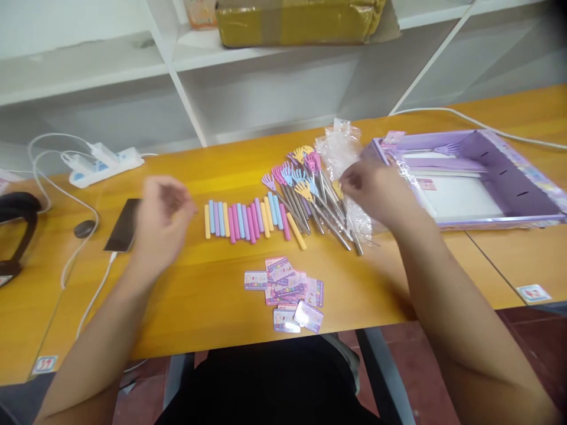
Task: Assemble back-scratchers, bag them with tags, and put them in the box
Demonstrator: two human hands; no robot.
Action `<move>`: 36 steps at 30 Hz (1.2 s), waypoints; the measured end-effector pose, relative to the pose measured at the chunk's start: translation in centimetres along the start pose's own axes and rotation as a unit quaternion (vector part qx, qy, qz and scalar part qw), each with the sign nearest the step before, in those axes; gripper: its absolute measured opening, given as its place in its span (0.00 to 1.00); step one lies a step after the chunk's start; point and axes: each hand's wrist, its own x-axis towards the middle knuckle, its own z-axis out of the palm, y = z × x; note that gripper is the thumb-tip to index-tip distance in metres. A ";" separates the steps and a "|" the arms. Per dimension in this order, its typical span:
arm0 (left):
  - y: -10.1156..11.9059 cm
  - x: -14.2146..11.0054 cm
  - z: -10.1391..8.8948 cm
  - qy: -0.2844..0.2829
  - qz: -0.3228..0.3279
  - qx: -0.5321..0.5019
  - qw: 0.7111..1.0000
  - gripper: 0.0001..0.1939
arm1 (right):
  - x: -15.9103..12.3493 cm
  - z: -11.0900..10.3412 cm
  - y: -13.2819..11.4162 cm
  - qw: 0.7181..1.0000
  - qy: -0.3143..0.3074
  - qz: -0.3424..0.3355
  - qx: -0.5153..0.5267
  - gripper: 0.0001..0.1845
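Observation:
My left hand hovers left of a row of coloured stick handles, its fingers curled toward the thumb and nothing visible in them. It is slightly blurred. On the right, my right hand has its fingertips pinched together beside a heap of back scratchers with hand-shaped heads and metal rods. Whatever those fingertips may hold is hidden. Behind and below this hand lie clear plastic bags. Small printed cards are piled loosely near the table's front edge.
A purple open box stands at the right with a few flat items inside. On the left are a phone on a cable, a mouse and a power strip. A taped carton sits on the shelf behind.

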 end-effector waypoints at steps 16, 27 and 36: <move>-6.8 -2.4 4.9 -0.124 -0.104 0.159 0.974 0.17 | -1.3 3.2 -5.2 0.986 -0.125 -0.028 -0.105 0.13; -6.1 -3.9 3.3 -0.146 -0.096 0.177 0.969 0.07 | -2.0 3.5 -8.7 0.890 0.057 0.046 0.450 0.21; -3.4 -6.5 3.4 -0.225 0.122 0.062 0.965 0.18 | -3.5 7.4 -9.9 0.662 -0.063 0.136 0.734 0.18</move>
